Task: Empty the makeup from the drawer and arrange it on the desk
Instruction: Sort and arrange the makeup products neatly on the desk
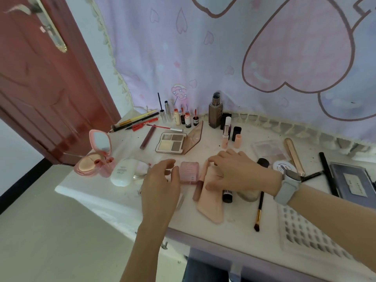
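Makeup is spread over the white desk (pixel 234 226). My left hand (pixel 160 186) hovers with loosely curved fingers just left of a pink square compact (pixel 189 171) and holds nothing. My right hand (pixel 236 171), with a grey watch on the wrist, rests spread over the upper part of a peach tube (pixel 211 206); its fingertips reach the tube's top end. A mauve lip tube (pixel 197 190) lies beside it, and a small black-capped bottle (pixel 227 196) peeks out under the hand. No drawer shows in view.
At the back stand a foundation bottle (pixel 215 112), small lip tubes (pixel 184 118) and pencils (pixel 136 122). An open eyeshadow palette (pixel 172 144), pink mirror compact (pixel 95 157) and white bottle (pixel 123 171) lie left. A brush (pixel 259 202), lash tray (pixel 305 231) and dark palette (pixel 354 182) lie right.
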Tool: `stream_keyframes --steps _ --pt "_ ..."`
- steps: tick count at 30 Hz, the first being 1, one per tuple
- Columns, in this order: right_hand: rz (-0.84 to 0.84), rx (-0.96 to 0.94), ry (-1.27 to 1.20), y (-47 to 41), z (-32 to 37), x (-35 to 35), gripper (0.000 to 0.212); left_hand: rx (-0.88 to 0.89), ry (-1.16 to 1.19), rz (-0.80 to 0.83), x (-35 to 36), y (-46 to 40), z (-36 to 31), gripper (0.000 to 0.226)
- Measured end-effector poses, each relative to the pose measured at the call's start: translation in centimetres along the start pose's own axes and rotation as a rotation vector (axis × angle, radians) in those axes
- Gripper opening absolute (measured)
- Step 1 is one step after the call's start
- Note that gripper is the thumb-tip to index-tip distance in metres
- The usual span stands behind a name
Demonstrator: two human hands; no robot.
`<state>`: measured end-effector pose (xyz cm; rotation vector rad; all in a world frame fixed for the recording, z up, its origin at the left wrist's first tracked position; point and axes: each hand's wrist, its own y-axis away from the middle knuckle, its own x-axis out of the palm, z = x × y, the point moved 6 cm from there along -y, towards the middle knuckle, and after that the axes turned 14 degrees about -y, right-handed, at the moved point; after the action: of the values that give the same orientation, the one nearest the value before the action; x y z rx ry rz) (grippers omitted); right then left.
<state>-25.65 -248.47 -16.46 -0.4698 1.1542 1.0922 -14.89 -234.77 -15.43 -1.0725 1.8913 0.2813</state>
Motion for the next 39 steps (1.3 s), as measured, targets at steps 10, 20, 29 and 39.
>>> stream_keyframes --steps 10,20,29,39 --pt "0.019 0.08 -0.204 -0.9 -0.4 0.5 0.068 0.125 0.023 0.007 1.1 2.8 -1.8 0.024" --pt "-0.192 0.046 -0.886 2.2 -0.2 -2.2 0.025 0.245 -0.054 0.139 4.0 6.5 -4.2 0.073" --pt "-0.346 0.088 -1.136 6.5 -0.7 -1.9 0.008 0.464 -0.077 -0.097 2.6 8.0 -5.8 0.042" --pt "-0.258 0.055 -1.334 8.0 -0.8 -0.3 0.011 0.33 0.12 0.187 1.9 7.6 -3.2 0.026"
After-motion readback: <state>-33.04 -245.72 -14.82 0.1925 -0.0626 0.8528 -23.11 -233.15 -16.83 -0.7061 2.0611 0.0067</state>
